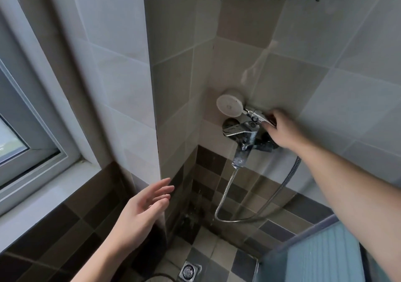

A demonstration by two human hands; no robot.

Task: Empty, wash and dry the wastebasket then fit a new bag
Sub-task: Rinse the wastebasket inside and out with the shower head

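1. Left hand [141, 210] is hovering nearest the lens, fingers straight and spread, holding nothing, just beside the tiled wall corner [160, 151].
2. Right hand [280, 129] is reaching up and away from the left, fingers curling round the shower head handle [256, 115]; white shower head [229, 105] is sitting just left of those fingers, seemingly in its wall bracket.
3. Mixer tap [243, 131] is sitting directly below the right hand; hose [225, 192] is looping down from it.
4. Floor drain [189, 271] is lying far below both hands. Wastebasket isn't clearly in view; a dark curved edge at the bottom may be its rim, can't tell.
5. Risks, as a guess: the looping hose is likely snagging on the tap if pulled; spray is likely hitting walls with no basket positioned underneath.
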